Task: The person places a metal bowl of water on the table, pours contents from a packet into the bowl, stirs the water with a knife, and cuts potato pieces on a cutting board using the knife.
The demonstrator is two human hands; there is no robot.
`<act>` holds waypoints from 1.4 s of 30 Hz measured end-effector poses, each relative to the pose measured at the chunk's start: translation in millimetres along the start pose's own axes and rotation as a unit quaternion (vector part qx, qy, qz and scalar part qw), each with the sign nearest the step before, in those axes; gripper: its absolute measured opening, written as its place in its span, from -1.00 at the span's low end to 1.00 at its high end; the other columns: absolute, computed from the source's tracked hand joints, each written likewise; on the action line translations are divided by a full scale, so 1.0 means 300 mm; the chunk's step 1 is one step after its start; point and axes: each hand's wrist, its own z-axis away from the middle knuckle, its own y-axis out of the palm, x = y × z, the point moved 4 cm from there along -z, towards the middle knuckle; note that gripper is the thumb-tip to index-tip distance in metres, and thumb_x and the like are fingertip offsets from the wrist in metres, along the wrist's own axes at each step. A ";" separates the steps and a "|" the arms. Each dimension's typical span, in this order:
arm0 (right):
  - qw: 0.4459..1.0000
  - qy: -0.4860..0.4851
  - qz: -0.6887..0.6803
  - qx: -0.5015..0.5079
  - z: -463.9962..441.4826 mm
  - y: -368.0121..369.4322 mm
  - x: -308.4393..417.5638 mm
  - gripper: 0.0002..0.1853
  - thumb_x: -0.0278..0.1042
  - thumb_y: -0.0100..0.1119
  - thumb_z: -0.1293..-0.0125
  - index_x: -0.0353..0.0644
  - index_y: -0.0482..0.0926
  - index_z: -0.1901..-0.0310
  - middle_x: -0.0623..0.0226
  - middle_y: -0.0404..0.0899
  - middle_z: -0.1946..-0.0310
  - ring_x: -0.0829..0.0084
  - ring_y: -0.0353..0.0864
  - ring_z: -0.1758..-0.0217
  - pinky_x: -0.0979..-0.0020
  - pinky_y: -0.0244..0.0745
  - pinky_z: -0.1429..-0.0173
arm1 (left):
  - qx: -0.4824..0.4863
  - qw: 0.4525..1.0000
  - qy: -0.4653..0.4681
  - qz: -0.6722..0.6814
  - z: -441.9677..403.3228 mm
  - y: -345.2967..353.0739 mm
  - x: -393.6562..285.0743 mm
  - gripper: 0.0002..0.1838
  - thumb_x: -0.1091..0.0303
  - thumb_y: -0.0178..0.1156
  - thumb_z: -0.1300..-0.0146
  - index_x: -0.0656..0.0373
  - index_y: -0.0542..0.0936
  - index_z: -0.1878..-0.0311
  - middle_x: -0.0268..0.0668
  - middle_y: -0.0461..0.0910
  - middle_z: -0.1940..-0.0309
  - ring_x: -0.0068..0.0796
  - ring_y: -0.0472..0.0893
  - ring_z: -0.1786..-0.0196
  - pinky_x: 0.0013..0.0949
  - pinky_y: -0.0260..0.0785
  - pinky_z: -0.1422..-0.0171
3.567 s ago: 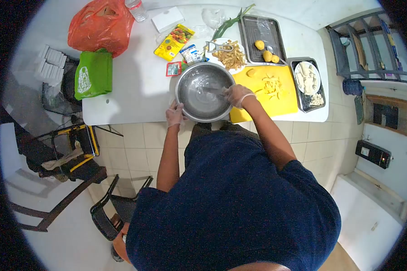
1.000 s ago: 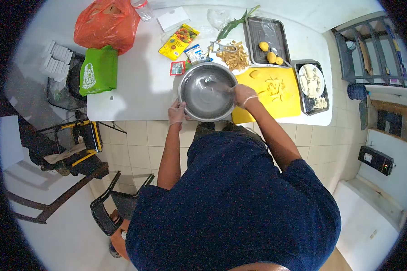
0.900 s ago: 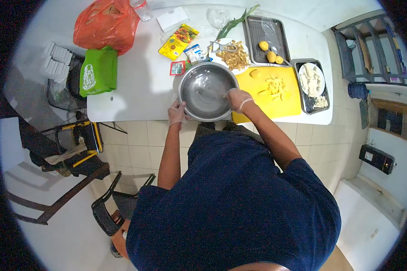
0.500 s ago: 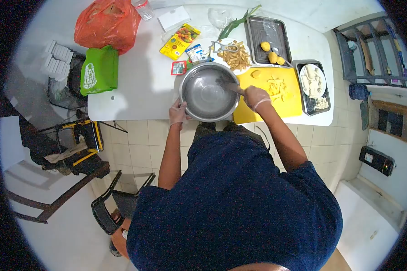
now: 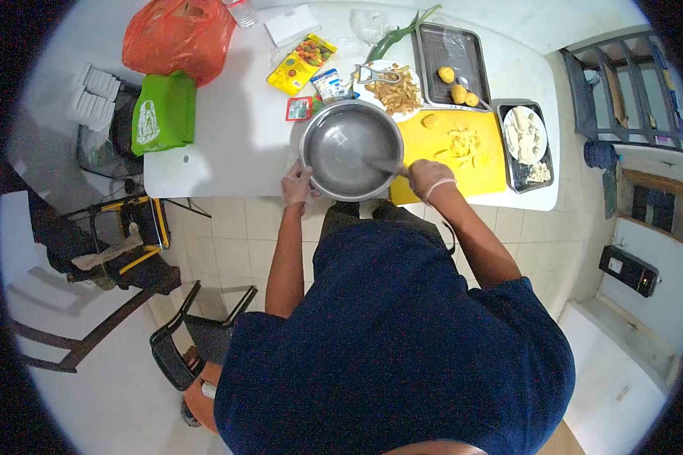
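A steel bowl (image 5: pixel 340 152) stands at the table's front edge, with a greyish, shiny content. My left hand (image 5: pixel 297 186), in a clear glove, grips the bowl's left rim. My right hand (image 5: pixel 430 180), also gloved, is closed round the handle of a utensil (image 5: pixel 385 165) whose blurred end reaches over the bowl; its exact kind is unclear. Beside the bowl on the right lies a yellow cutting board (image 5: pixel 483 179) bearing cut yellow strips (image 5: pixel 464 145) and a small yellow piece (image 5: pixel 430 120). Behind it, a white plate (image 5: pixel 410 73) holds brownish peelings and a peeler (image 5: pixel 377 75).
Farther back are a dark tray (image 5: pixel 449 57) with several yellow potatoes, and a yellow packet (image 5: pixel 302 65). A second tray (image 5: pixel 517 180) with a white plate is at right. Green (image 5: pixel 164 114) and red (image 5: pixel 180 38) bags stand left. A person's arm (image 5: pixel 202 402) shows by a chair (image 5: pixel 176 362).
My right hand has drawn back rightward from the bowl's rim, and the utensil's end has shifted from the bowl's upper right toward its lower right. My left hand stays at the rim.
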 end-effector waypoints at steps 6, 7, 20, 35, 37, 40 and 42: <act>0.994 -0.048 -0.006 -0.096 -0.157 0.070 0.014 -0.76 -0.34 -0.10 -0.27 -0.16 0.61 0.25 0.04 0.60 0.23 0.08 0.63 0.17 0.14 0.55 0.14 | 0.007 1.000 -0.011 0.009 0.000 0.002 0.009 -0.56 0.38 0.11 -0.26 0.10 0.41 -0.23 -0.24 0.57 0.25 -0.48 0.58 0.48 -0.46 0.54 0.62; 0.992 -0.069 -0.010 -0.101 -0.179 0.090 0.033 -0.76 -0.34 -0.09 -0.26 -0.16 0.61 0.26 0.04 0.60 0.24 0.07 0.63 0.17 0.14 0.55 0.14 | 0.006 1.000 -0.016 0.006 -0.011 0.001 0.021 -0.56 0.38 0.11 -0.26 0.10 0.41 -0.23 -0.24 0.57 0.24 -0.47 0.59 0.47 -0.46 0.55 0.62; 0.999 0.026 -0.014 0.014 -0.055 0.015 -0.028 -0.73 -0.24 -0.02 -0.25 -0.21 0.63 0.25 0.02 0.61 0.21 0.06 0.63 0.13 0.13 0.52 0.08 | 0.015 1.000 0.011 0.025 -0.013 -0.001 0.017 -0.56 0.37 0.12 -0.26 0.04 0.41 -0.23 -0.23 0.56 0.25 -0.45 0.60 0.47 -0.43 0.57 0.60; 0.993 -0.108 -0.042 0.023 -0.126 0.188 0.065 -0.76 -0.30 0.01 -0.18 -0.11 0.65 0.22 -0.07 0.60 0.29 0.02 0.63 0.18 0.09 0.51 0.10 | -0.015 0.999 0.019 -0.046 0.003 0.003 -0.011 -0.57 0.37 0.13 -0.26 0.06 0.43 -0.21 -0.21 0.56 0.27 -0.45 0.58 0.55 -0.46 0.54 0.64; 0.996 -0.082 -0.019 0.032 -0.095 0.168 0.013 -0.76 -0.28 0.01 -0.18 -0.07 0.64 0.20 -0.07 0.60 0.30 0.03 0.63 0.20 0.09 0.52 0.12 | -0.004 1.000 0.009 -0.004 -0.001 0.001 0.008 -0.58 0.37 0.12 -0.26 0.07 0.43 -0.21 -0.20 0.56 0.26 -0.44 0.57 0.58 -0.46 0.53 0.65; 0.997 -0.077 0.001 0.017 -0.017 0.065 -0.040 -0.75 -0.27 0.02 -0.17 -0.04 0.63 0.16 -0.03 0.61 0.31 0.04 0.63 0.24 0.09 0.52 0.16 | -0.001 1.000 -0.002 0.019 0.003 0.007 0.006 -0.58 0.39 0.11 -0.26 0.07 0.42 -0.21 -0.19 0.56 0.27 -0.44 0.56 0.61 -0.46 0.52 0.67; 0.995 -0.100 -0.013 0.017 0.062 -0.029 -0.044 -0.73 -0.26 0.03 -0.17 -0.06 0.61 0.12 0.01 0.61 0.32 0.04 0.62 0.26 0.09 0.52 0.19 | 0.002 1.000 -0.003 0.020 0.000 0.006 0.006 -0.57 0.40 0.10 -0.26 0.08 0.41 -0.22 -0.19 0.56 0.26 -0.44 0.56 0.62 -0.46 0.52 0.67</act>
